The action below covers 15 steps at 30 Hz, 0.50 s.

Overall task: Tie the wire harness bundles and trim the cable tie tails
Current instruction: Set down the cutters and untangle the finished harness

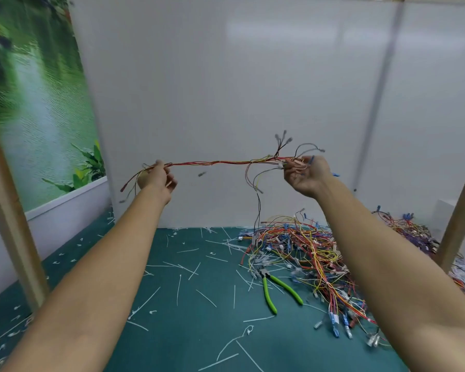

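A thin wire harness of red, yellow and black wires is stretched level in the air in front of the white wall. My left hand grips its left end, with loose wire tails hanging past the fist. My right hand pinches its right end, where white connectors and several terminal leads fan out upward and hang down. Green-handled cutters lie on the teal mat, below and between my arms. White cable ties and cut tails are scattered over the mat.
A big tangle of coloured wire harnesses lies on the mat at the right, under my right forearm, with more wires behind it. Wooden posts stand at the left and right. A white panel closes the back.
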Motion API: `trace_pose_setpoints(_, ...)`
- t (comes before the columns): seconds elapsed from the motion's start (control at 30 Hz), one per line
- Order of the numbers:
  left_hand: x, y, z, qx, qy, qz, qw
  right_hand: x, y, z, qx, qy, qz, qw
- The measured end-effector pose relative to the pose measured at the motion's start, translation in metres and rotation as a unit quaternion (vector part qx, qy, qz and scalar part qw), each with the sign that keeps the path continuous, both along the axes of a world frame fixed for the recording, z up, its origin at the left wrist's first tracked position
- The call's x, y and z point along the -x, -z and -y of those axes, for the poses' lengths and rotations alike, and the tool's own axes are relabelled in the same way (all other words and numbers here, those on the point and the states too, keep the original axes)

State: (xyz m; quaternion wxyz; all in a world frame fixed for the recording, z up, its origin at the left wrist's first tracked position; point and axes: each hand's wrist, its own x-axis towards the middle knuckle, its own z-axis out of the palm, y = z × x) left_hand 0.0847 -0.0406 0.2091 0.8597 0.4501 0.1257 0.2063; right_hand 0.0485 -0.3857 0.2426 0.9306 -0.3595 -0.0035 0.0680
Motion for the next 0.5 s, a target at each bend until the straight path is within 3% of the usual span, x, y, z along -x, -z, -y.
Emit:
trace_pose_setpoints(0.17, 0.0, 0.028, -0.009, -0.172, -0.076, -0.025, 0.982, 0.007, -0.018, 0.002, -0.029, 0.021, 0.029, 0.999)
trace_pose_setpoints(0.33, -0.002, 0.048, -0.006, -0.215, -0.105, -0.016, 0.971, 0.015, -0.039, -0.004, -0.066, 0.021, 0.066, 0.995)
trace_pose_setpoints(0.5, -0.008, 0.063, -0.002, -0.262, -0.07, -0.002, 0.963, 0.016, -0.053, -0.004, -0.134, 0.029, 0.076, 0.988)
